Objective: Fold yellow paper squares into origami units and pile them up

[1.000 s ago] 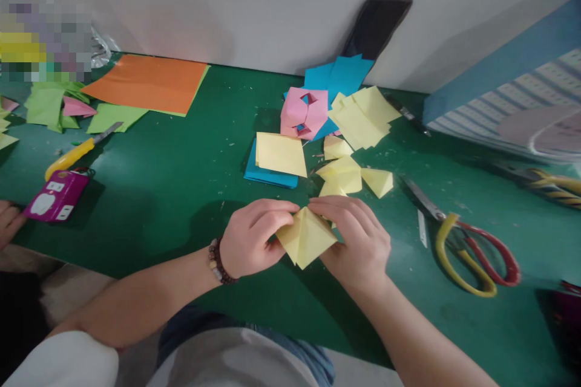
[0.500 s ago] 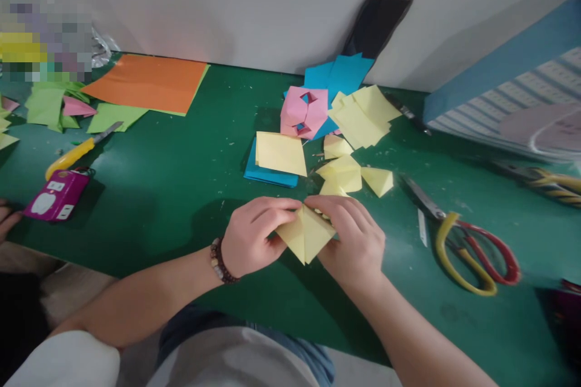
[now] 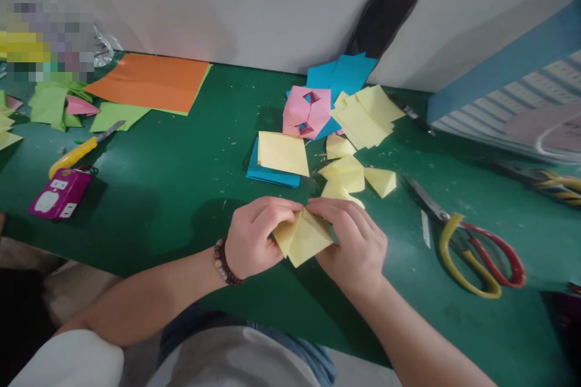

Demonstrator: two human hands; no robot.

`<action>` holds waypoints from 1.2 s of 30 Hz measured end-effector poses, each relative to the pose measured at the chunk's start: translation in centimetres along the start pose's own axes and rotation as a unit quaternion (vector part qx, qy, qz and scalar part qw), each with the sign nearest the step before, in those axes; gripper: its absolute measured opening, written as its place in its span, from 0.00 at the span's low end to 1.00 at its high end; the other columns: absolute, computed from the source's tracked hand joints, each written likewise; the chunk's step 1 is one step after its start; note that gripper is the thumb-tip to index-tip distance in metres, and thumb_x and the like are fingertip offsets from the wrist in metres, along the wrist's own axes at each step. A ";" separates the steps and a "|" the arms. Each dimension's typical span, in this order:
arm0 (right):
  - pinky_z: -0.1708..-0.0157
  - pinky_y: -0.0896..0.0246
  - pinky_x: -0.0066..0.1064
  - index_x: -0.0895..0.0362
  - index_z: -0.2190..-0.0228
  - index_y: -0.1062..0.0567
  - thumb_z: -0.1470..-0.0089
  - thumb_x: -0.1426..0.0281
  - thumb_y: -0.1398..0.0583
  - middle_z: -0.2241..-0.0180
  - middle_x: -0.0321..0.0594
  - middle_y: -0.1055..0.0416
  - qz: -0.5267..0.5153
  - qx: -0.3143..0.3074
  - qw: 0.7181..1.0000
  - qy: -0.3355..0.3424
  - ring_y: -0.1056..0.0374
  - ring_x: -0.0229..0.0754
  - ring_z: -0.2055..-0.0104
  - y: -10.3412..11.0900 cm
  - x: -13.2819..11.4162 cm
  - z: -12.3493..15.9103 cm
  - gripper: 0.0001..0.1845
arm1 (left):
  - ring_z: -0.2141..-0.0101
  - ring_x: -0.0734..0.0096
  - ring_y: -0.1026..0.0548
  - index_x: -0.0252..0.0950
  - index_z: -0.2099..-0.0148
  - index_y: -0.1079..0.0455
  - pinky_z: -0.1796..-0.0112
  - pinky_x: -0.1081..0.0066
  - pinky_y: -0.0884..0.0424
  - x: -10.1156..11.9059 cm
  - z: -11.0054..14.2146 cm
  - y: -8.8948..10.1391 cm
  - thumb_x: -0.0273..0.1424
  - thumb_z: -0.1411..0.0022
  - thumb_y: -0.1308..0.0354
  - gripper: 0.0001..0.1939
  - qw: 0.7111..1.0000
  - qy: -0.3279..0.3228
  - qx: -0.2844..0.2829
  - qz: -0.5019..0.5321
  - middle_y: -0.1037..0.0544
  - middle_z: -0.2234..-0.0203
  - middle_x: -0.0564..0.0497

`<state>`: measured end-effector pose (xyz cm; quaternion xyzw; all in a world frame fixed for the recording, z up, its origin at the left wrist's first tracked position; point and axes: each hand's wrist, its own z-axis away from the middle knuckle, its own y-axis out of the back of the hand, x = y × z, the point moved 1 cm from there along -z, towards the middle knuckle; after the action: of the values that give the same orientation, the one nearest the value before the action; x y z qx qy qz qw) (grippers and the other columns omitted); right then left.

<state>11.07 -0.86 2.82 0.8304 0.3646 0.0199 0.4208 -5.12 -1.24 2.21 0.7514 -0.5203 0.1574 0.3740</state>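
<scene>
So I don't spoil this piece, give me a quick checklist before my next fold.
Both hands on the folded yellow paper: ok, left hand and right hand grip it.
Paper corners aligned: cannot tell, fingers cover the top.
Loose yellow folded piece away from the fingers: not ok, it lies right by the right hand.
Red-and-yellow-handled scissors apart from the right hand: ok.
Spare yellow square within reach: ok, on the blue paper stack.
</scene>
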 end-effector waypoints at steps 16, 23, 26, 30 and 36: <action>0.66 0.29 0.37 0.55 0.56 0.30 0.44 0.50 0.45 0.64 0.45 0.24 -0.154 -0.060 0.982 -0.094 0.26 0.47 0.63 0.3 -0.6 0.2 0.24 | 0.67 0.69 0.23 0.38 0.61 0.35 0.64 0.68 0.25 -0.6 -0.4 0.5 0.33 0.43 0.36 0.11 0.991 0.082 0.052 0.094 0.22 0.69 0.50; 0.66 0.29 0.37 0.55 0.55 0.28 0.43 0.49 0.45 0.65 0.45 0.24 -0.192 -0.079 0.974 -0.095 0.26 0.47 0.64 0.3 -0.9 0.1 0.25 | 0.65 0.67 0.23 0.39 0.61 0.34 0.63 0.66 0.25 -0.8 -0.2 0.7 0.37 0.42 0.36 0.12 0.987 0.090 0.034 0.132 0.22 0.67 0.48; 0.66 0.29 0.36 0.55 0.55 0.28 0.45 0.53 0.40 0.65 0.43 0.24 -0.175 -0.066 0.979 -0.081 0.26 0.45 0.65 0.2 -1.0 0.2 0.22 | 0.64 0.67 0.23 0.38 0.60 0.33 0.63 0.66 0.25 -0.8 -0.1 0.7 0.37 0.43 0.35 0.13 0.985 0.089 0.031 0.146 0.21 0.66 0.47; 0.66 0.28 0.37 0.55 0.52 0.29 0.45 0.54 0.40 0.65 0.44 0.23 -0.171 -0.066 0.981 -0.070 0.26 0.46 0.64 0.2 -1.2 0.3 0.24 | 0.65 0.67 0.22 0.38 0.60 0.33 0.63 0.67 0.24 -0.7 -0.2 0.9 0.37 0.42 0.36 0.12 0.984 0.101 0.035 0.144 0.21 0.66 0.48; 0.65 0.28 0.35 0.57 0.50 0.30 0.45 0.54 0.40 0.62 0.47 0.24 -0.159 -0.062 0.984 -0.047 0.26 0.45 0.61 0.3 -1.2 0.4 0.26 | 0.66 0.67 0.21 0.38 0.61 0.34 0.64 0.68 0.23 -0.6 -0.2 0.9 0.33 0.45 0.34 0.13 0.976 0.146 0.060 0.150 0.21 0.68 0.49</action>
<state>10.47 -1.99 3.10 0.7341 0.4701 -0.0637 0.4859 -6.17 -0.90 2.31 0.6550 -0.5563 0.3504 0.3725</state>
